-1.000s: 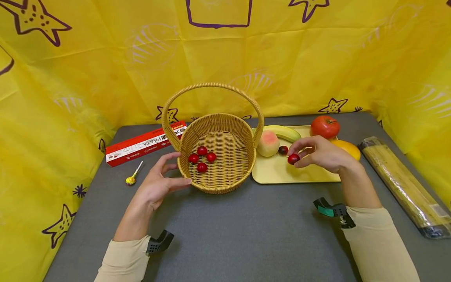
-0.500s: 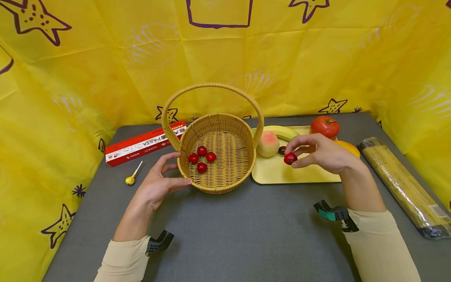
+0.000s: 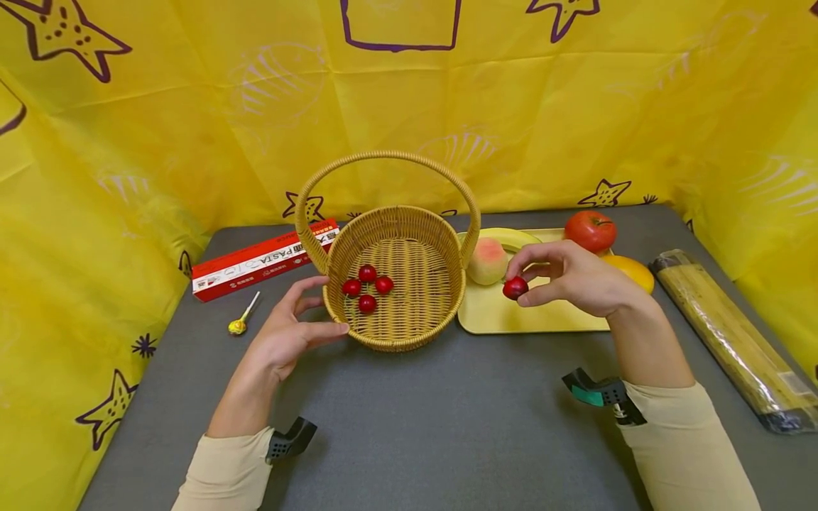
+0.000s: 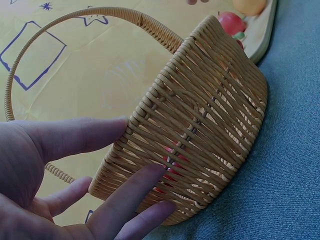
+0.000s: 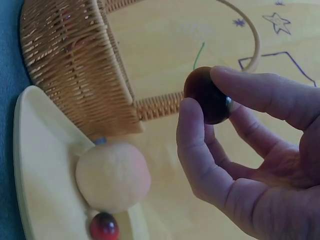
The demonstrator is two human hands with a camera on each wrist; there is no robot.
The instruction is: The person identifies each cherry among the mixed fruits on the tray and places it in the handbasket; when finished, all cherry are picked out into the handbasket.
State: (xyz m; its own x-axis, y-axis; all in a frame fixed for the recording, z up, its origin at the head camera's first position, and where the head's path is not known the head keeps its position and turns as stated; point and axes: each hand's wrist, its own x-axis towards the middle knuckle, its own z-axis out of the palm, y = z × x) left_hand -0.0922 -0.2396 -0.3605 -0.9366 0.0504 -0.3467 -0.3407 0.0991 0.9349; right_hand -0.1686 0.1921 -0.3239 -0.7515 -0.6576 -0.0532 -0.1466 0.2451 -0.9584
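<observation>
My right hand (image 3: 571, 280) pinches a dark red cherry (image 3: 515, 287) between thumb and fingertips above the pale yellow tray (image 3: 486, 323). A green stem sticks up from it in the right wrist view. My left hand (image 3: 290, 330) rests its spread, fairly straight fingers and thumb against the left side and rim of the woven basket (image 3: 441, 316). Several red cherries (image 3: 367, 304) lie in the basket's left part. Another cherry (image 5: 104, 226) lies beside the peach (image 3: 487, 260) on the tray; in the head view my right hand hides it.
A banana (image 3: 511, 238), a tomato (image 3: 590, 231) and a mango-like yellow fruit (image 3: 629, 273) also lie at the tray. The basket's tall handle (image 3: 386, 154) arches above it. A pasta box (image 3: 262, 262) and a lollipop (image 3: 238, 326) are at left; a wrapped bundle (image 3: 735, 341) is at right.
My right hand has moved a little left over the tray with the cherry, towards the peach and basket. My left hand has stayed at the basket.
</observation>
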